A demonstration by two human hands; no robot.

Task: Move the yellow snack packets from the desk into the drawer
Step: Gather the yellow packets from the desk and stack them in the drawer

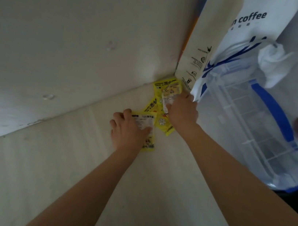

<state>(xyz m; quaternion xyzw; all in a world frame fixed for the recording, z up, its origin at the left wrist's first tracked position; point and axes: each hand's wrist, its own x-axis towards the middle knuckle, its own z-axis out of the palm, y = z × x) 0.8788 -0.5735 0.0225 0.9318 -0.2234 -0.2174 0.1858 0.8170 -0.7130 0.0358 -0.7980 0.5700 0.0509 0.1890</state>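
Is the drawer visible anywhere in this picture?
No: only the desk, wall, yellow snack packets, a coffee bag and a clear bin show.

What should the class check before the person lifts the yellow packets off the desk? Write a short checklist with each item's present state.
1. Left hand is on the nearest packet: ok.
2. Right hand fingers pinch a packet: ok.
3. Other yellow packets lie loose on the desk: ok.
4. Paper coffee bag stands apart from the right hand: not ok, they touch.
5. Drawer open and in reach: cannot tell, not in view.
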